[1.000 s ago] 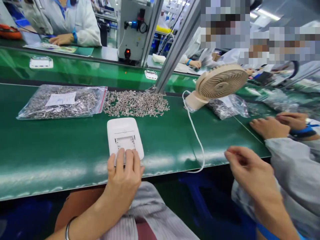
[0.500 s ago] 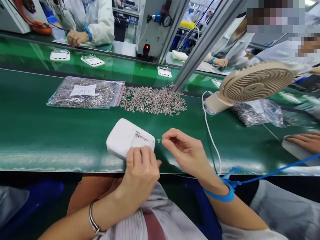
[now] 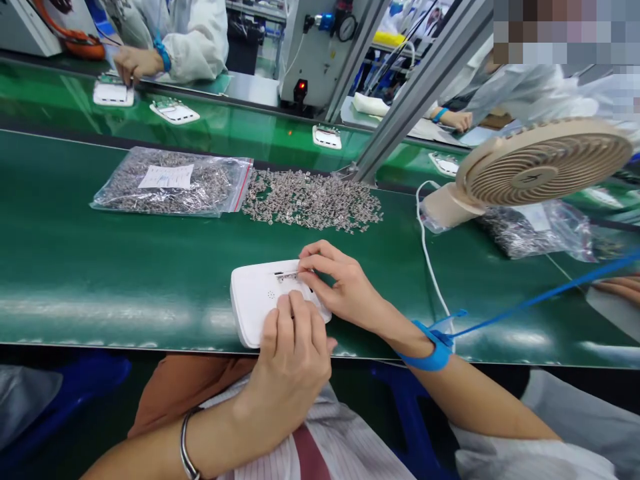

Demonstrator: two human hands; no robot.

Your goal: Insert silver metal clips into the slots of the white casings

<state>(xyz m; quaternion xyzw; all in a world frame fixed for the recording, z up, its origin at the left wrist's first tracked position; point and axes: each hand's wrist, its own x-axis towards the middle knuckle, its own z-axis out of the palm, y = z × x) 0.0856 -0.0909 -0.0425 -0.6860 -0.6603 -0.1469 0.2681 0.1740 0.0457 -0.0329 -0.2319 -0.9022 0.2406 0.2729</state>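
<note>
While a silver bangle (image 3: 186,453) circles its wrist, the left hand (image 3: 299,337) lies over the near side of a white casing (image 3: 253,293), its fingers bent and set close together on the upper face; its thumb shows only in part, so I cannot tell whether it clamps the casing or merely presses it. The casing rests on the green work surface (image 3: 125,280), close to the front edge. The right hand (image 3: 345,287), with a blue strap (image 3: 430,350) around the wrist, has thumb and forefinger drawn nearly together at the casing's recess (image 3: 286,277) — what they pinch, if anything, is too small to tell. Beyond lies a loose heap of small metal parts (image 3: 313,200), beside a labelled clear bag (image 3: 200,183) of similar pieces. To the right stands a beige fan (image 3: 540,170) with a white cord (image 3: 431,267), a second bag (image 3: 540,230) just behind it. Farther off, more white housings (image 3: 327,138) lie along another green strip, a co-worker's hand (image 3: 137,63) at the leftmost.
</note>
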